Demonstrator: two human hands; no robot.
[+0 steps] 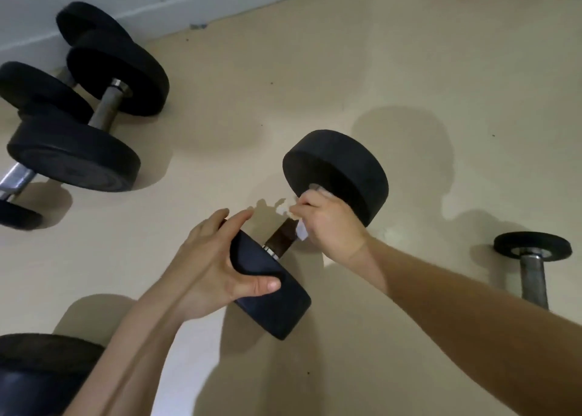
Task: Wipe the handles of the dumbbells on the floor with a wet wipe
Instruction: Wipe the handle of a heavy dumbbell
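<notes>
A black dumbbell (340,170) lies on the beige floor in the middle of the head view, its dark handle (282,237) partly showing between the two heads. My left hand (214,264) grips the near head (271,289), thumb across its face. My right hand (327,223) is closed around the far end of the handle with a white wet wipe (300,231) bunched under the fingers, close against the far head.
Two more black dumbbells (94,107) with metal handles lie at the upper left by the white wall. A small dumbbell (532,258) stands at the right. Another black weight (41,371) sits at the bottom left corner.
</notes>
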